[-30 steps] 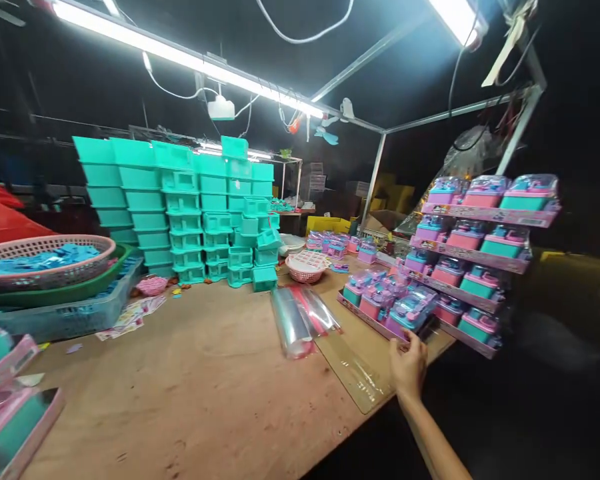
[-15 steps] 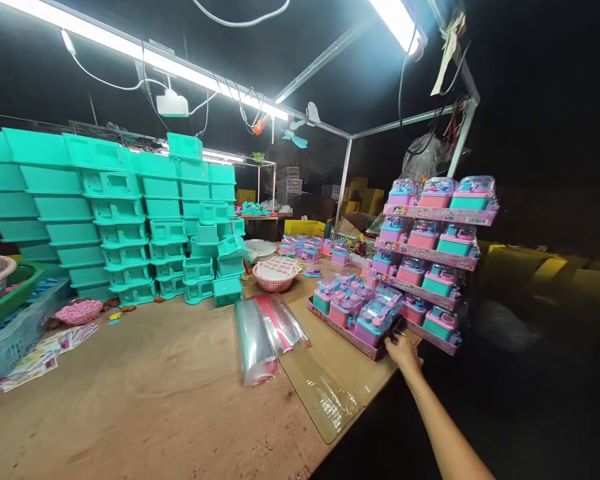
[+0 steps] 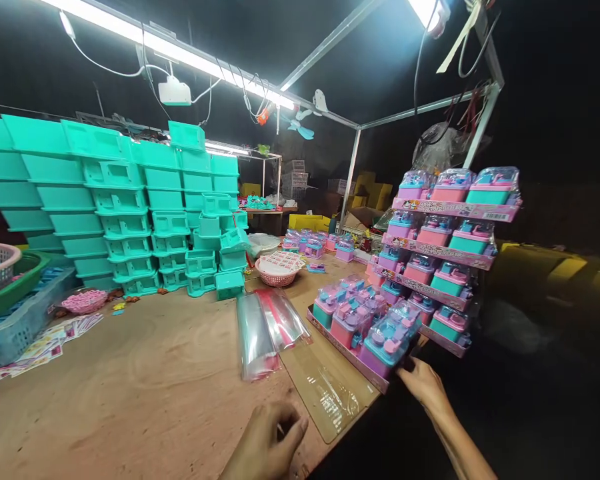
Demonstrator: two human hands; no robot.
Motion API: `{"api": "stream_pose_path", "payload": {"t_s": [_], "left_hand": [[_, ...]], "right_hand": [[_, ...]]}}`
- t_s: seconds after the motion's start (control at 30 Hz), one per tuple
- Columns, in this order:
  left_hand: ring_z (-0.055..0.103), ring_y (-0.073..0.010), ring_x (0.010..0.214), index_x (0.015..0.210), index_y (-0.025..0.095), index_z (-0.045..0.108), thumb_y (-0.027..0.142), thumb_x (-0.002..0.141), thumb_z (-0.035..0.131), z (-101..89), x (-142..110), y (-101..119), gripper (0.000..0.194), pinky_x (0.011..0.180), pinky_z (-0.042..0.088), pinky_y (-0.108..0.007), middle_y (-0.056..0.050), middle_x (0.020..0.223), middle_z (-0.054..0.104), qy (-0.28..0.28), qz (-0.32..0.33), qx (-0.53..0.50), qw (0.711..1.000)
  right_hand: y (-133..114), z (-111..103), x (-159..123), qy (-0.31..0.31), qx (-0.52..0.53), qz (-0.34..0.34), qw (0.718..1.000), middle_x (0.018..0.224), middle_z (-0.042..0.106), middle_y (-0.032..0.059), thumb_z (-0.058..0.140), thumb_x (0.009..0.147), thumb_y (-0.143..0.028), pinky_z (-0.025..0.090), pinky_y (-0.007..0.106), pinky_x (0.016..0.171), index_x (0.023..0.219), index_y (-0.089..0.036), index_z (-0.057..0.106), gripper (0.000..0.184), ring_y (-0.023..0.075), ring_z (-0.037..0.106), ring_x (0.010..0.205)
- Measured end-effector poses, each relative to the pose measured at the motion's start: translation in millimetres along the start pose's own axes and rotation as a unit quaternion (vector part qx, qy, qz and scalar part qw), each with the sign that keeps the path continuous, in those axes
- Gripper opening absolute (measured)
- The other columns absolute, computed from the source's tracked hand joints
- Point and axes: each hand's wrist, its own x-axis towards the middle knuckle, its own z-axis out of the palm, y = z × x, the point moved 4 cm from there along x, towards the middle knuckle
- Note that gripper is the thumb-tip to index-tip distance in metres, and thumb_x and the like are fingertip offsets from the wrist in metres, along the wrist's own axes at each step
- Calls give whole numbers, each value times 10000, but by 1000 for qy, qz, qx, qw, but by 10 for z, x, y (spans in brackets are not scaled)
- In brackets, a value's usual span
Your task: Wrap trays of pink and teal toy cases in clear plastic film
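A pink cardboard display tray (image 3: 343,348) holds several small plastic toy cases with clear lids; the nearest toy case (image 3: 387,337) is purple with a blue top. My right hand (image 3: 423,383) grips the tray at its near right corner, fingertips partly hidden behind the corner. Low in the middle, above the bare tabletop, is my left hand (image 3: 273,440), with thumb and fingers curved apart and nothing visible between them. Clear plastic bags (image 3: 267,333) lie flat left of the tray. A taped brown board (image 3: 325,393) is under the tray's near side.
Filled trays (image 3: 447,247) are stacked high at the right. Tall stacks of turquoise boxes (image 3: 125,213) line the left back. A pink basket (image 3: 277,277) holds printed cards. More baskets (image 3: 25,327) stand far left. The table edge (image 3: 350,423) drops into darkness.
The tray's near end has come closer to me, with my right hand on its corner. My left hand has entered from below. The view has shifted slightly.
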Motion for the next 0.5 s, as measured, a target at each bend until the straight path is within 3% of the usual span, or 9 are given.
{"api": "stream_pose_path", "payload": {"t_s": [0.1,0.23,0.37,0.5], "left_hand": [[679,-273,887,894,161,713,440,881,501,-52,484,24,351,807,521,-364,-124,919,747,62,10,-35,997],[647,-323,1140,1106,117,683,465,944,420,-48,1019,123,465,1018,470,-442,-209,1196,719,82,8,-67,994],[643,-294,1174,1102,148,703,506,991,370,116,1265,273,501,1060,453,-394,-163,1211,738,46,26,-104,993],[628,-305,1208,1064,162,726,625,994,336,289,1280,311,609,1105,423,-412,-136,1195,754,8,13,-147,989]], "right_hand": [[241,-52,-285,-4,68,-8,998,1081,779,171,619,692,-474,580,396,910,1090,-206,605,480,350,731,1098],[593,-25,-492,2,216,0,976,891,795,146,582,690,-635,598,438,913,1326,-167,513,792,358,767,991],[954,-131,-596,13,274,15,962,999,798,180,687,623,-684,596,441,943,1337,-191,616,871,385,749,1050],[1085,-382,-794,-9,247,-56,967,1150,778,182,682,687,-719,572,442,1003,1313,-189,698,821,382,706,1163]]}}
